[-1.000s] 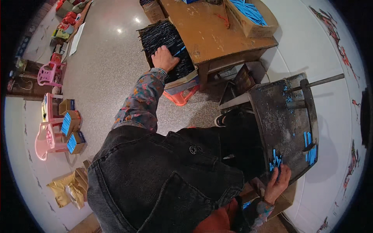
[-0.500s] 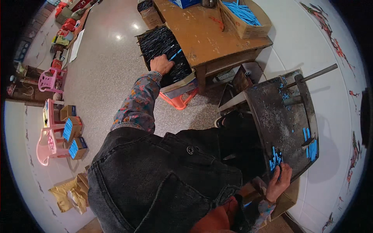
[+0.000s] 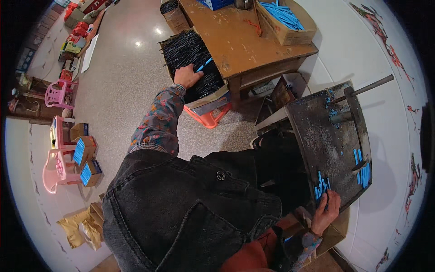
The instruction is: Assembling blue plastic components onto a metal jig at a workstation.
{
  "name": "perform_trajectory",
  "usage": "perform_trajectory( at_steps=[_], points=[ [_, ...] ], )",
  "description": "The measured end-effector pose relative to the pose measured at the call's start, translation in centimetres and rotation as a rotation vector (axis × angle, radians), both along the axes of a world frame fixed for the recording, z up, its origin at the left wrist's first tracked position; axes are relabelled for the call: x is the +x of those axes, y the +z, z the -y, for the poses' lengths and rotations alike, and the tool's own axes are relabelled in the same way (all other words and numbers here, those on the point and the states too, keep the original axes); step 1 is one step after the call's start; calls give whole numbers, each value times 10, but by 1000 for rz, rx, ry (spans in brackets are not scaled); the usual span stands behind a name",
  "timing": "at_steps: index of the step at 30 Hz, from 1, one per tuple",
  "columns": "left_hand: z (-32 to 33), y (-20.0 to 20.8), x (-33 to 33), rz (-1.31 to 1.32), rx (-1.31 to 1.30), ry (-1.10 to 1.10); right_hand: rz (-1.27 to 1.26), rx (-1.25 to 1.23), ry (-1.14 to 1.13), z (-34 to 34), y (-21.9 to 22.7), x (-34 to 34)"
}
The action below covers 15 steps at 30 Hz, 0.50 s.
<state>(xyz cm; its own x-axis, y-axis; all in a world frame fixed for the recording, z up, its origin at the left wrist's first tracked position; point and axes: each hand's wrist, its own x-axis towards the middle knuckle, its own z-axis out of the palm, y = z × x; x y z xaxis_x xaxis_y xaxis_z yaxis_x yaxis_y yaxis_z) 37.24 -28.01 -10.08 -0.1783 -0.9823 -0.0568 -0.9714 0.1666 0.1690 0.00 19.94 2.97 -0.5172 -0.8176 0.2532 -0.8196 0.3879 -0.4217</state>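
At 11 o'clock the left hand point(image 3: 186, 76) reaches over thin black rods point(image 3: 186, 47) in a carton point(image 3: 211, 96); its fingertips meet a slim blue stick point(image 3: 205, 64) (pinched or merely touched, I cannot tell). The right hand point(image 3: 327, 211), at 4 o'clock, curls against short blue pieces point(image 3: 320, 187) on a dark worktop point(image 3: 317, 129), grip hidden. Gathering seems underway; next probably calls for a sure pinch. The bright, straight stick slants between 1 and 2 o'clock.

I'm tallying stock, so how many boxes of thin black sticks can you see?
2: the nearer box, beside the wooden table, under the left hand; the farther box, beyond it, at the picture's top edge. More may be hidden.
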Motion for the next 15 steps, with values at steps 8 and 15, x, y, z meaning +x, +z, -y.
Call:
perform_trajectory(
  at_steps=[8, 15],
  points=[
    [17, 9, 10, 42, 43, -92, -22, -15, 26, 1, -3, -3],
    [25, 47, 11, 255, 101, -202, -18, -22, 18, 3, 0, 0]
  ],
)
